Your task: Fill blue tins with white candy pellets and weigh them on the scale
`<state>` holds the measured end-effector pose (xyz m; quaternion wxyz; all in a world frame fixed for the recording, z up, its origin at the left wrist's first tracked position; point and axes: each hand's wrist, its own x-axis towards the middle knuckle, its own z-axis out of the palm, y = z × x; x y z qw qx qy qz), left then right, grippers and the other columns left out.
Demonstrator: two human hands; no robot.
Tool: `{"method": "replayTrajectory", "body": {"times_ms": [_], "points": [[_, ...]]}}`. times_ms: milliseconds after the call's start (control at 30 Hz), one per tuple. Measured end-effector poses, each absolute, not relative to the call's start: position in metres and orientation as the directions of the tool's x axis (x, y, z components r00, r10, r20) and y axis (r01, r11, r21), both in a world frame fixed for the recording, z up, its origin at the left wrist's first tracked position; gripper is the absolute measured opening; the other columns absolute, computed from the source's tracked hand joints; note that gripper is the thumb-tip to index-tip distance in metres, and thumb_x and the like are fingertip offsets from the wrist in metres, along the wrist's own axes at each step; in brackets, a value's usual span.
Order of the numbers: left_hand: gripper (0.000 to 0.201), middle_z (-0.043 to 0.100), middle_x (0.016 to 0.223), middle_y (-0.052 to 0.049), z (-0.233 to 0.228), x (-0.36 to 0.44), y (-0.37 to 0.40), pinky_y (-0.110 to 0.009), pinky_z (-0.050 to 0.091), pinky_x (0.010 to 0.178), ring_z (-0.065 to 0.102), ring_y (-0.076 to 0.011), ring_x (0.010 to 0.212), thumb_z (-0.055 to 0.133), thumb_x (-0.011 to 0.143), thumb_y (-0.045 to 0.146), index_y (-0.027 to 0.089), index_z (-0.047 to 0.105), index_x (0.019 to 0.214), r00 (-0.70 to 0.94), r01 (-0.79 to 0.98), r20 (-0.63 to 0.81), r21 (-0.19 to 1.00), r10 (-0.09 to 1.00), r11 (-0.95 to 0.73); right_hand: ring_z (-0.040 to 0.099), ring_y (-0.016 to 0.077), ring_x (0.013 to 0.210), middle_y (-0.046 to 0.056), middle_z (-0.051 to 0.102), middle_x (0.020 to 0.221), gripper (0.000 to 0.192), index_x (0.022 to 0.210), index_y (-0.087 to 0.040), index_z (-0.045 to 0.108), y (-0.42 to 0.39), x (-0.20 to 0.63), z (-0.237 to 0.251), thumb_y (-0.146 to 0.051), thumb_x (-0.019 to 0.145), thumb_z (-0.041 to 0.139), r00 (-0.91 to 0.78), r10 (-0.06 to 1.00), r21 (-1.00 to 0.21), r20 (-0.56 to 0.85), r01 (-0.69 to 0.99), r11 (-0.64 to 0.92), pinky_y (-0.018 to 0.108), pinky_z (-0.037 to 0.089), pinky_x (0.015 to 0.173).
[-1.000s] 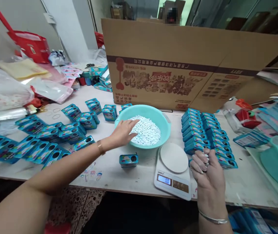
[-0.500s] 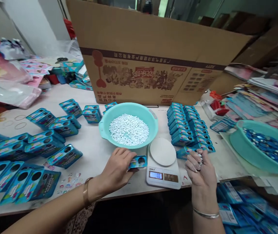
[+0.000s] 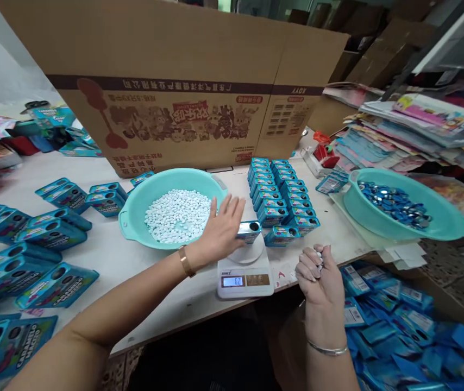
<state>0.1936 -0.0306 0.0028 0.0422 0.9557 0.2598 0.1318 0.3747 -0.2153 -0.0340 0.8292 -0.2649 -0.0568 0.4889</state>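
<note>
Closest, the right hand is curled tight round some white pellets. The scale sits left of it. The left hand is spread, fingers loose; the blue box is on the scale just right of that palm, top roughly sideways, so left's way nearer. Can't tell if they touch.

Gold left bracelet, silver right bangle.

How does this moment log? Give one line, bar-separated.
left grip: open beside blue box, contact unclear | blue box: on scale, display lit | right grip: curled around white pellets | teal bowl: white pellets inside
</note>
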Motion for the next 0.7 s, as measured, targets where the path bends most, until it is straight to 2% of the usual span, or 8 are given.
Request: {"method": "replayTrajectory", "body": {"times_ms": [67, 200, 433, 700], "points": [[0.1, 0.032, 0.153, -0.023, 0.012, 0.176, -0.029, -0.065, 0.008, 0.116, 0.018, -0.0414, 0.146, 0.074, 0.076, 0.043, 0.011, 0.016, 0.15, 0.788, 0.52, 0.295, 0.15, 0.54, -0.841, 0.035, 0.0038, 0.038, -0.01, 0.041, 0.056, 0.02, 0.079, -0.02, 0.052, -0.213, 0.374, -0.035, -0.028, 0.085, 0.07, 0.504, 0.846, -0.479, -0.175, -0.794, 0.374, 0.014, 0.031, 0.034], [0.097, 0.037, 0.15, -0.021, 0.021, 0.141, -0.026, -0.07, 0.007, 0.114, 0.017, -0.0427, 0.146, 0.071, 0.079, 0.041, 0.016, 0.012, 0.152, 0.718, 0.579, 0.364, 0.16, 0.594, -0.799, 0.033, 0.0032, 0.037, -0.01, 0.041, 0.057, 0.018, 0.08, -0.02, 0.052, -0.204, 0.371, -0.035, -0.028, 0.088, 0.066, 0.482, 0.86, -0.451, -0.169, -0.813, 0.368, 0.013, 0.03, 0.033], [0.089, 0.04, 0.148, -0.02, 0.01, 0.115, -0.032, -0.075, 0.007, 0.11, 0.019, -0.0433, 0.145, 0.069, 0.082, 0.035, 0.018, 0.015, 0.151, 0.683, 0.605, 0.361, 0.209, 0.635, -0.769, 0.031, 0.0041, 0.035, -0.01, 0.042, 0.055, 0.019, 0.079, -0.02, 0.051, -0.187, 0.365, -0.024, -0.031, 0.094, 0.057, 0.483, 0.858, -0.481, -0.175, -0.802, 0.354, 0.014, 0.03, 0.031], [0.082, 0.043, 0.146, -0.02, 0.006, 0.132, -0.039, -0.074, 0.009, 0.111, 0.022, -0.0436, 0.143, 0.07, 0.081, 0.038, 0.017, 0.026, 0.148, 0.707, 0.554, 0.342, 0.277, 0.619, -0.785, 0.028, 0.0043, 0.035, -0.011, 0.037, 0.052, 0.024, 0.077, -0.022, 0.05, -0.158, 0.357, 0.005, -0.037, 0.091, 0.062, 0.531, 0.825, -0.597, -0.193, -0.731, 0.331, 0.016, 0.028, 0.032]]}}
